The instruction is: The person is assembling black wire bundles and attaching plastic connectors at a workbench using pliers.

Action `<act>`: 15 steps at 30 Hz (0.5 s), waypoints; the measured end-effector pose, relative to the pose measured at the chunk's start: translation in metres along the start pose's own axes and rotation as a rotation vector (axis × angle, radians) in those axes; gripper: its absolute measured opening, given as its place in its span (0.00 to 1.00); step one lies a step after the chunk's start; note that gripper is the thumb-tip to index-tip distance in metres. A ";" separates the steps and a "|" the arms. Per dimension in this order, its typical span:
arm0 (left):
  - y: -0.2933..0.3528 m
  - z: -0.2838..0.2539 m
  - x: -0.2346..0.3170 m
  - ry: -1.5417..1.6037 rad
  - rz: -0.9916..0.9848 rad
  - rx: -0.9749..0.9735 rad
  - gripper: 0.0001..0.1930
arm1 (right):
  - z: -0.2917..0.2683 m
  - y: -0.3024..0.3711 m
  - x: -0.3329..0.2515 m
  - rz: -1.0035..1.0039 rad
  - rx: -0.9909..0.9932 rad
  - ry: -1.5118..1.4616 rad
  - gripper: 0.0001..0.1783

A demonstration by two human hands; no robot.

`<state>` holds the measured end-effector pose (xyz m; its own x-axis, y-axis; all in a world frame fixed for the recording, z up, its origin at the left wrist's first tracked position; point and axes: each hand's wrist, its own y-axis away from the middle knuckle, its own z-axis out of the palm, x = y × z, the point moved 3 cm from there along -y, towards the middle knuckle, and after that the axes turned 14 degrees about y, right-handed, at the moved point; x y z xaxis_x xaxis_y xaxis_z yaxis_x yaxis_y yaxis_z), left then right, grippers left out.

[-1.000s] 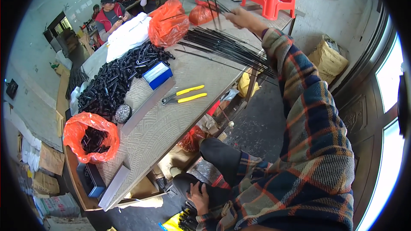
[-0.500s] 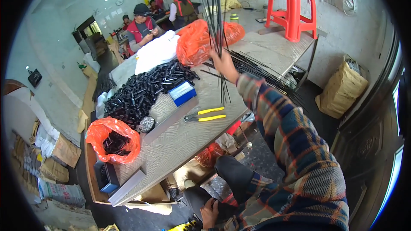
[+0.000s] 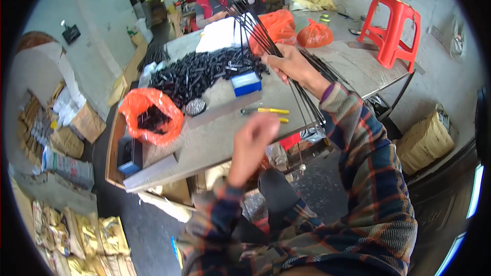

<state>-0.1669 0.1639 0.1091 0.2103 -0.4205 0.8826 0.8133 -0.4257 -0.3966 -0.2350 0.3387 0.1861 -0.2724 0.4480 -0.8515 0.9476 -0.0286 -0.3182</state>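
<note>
My right hand (image 3: 299,69) is closed around a bundle of long thin black rods (image 3: 269,45), held aslant above the table. Their upper ends fan out toward the far left and their lower ends point down to the table's near edge. My left hand (image 3: 254,143) is raised over the near edge, smeared by motion, so its fingers cannot be made out. Just beyond it lie pliers with yellow handles (image 3: 274,110), partly covered by that hand. More black rods (image 3: 327,69) rest on the table behind my right hand.
On the table (image 3: 209,133) are a heap of black tubular parts (image 3: 197,74), a blue box (image 3: 246,84), an orange bag (image 3: 174,122) of dark pieces and a red stool (image 3: 391,30). A person in a red vest (image 3: 204,6) sits across. A sack (image 3: 427,140) stands right.
My left hand has risen from my lap to the table's near edge. The rods in my right hand have tipped from upright to aslant. The view has shifted.
</note>
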 end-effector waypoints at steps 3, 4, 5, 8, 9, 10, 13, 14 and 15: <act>-0.053 -0.012 0.020 0.235 -0.068 -0.014 0.21 | 0.053 0.041 -0.008 -0.011 -0.136 0.000 0.13; -0.070 -0.015 0.023 0.284 -0.133 0.074 0.21 | 0.060 0.065 -0.009 -0.028 -0.202 -0.079 0.14; -0.075 -0.028 0.020 0.314 -0.197 0.190 0.20 | 0.076 0.083 -0.005 -0.050 -0.291 -0.181 0.15; -0.067 -0.038 0.015 0.498 -0.161 0.188 0.17 | 0.100 0.125 0.007 0.097 -0.347 -0.413 0.14; -0.060 -0.041 0.017 0.489 -0.166 0.199 0.17 | 0.104 0.125 0.008 0.100 -0.355 -0.426 0.14; -0.054 -0.044 0.020 0.458 -0.154 0.178 0.18 | 0.107 0.122 0.005 0.105 -0.312 -0.486 0.12; -0.043 -0.046 0.027 0.396 -0.145 0.201 0.14 | 0.113 0.111 0.006 0.095 -0.255 -0.524 0.12; -0.041 -0.054 0.031 0.294 -0.152 0.223 0.14 | 0.117 0.109 0.004 0.059 -0.252 -0.500 0.12; -0.039 -0.060 0.034 0.191 -0.158 0.243 0.14 | 0.119 0.106 0.002 0.022 -0.248 -0.476 0.12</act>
<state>-0.2239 0.1182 0.1394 -0.0151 -0.5169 0.8559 0.9381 -0.3037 -0.1668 -0.1547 0.2304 0.1007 -0.2433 -0.0070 -0.9699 0.9491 0.2045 -0.2395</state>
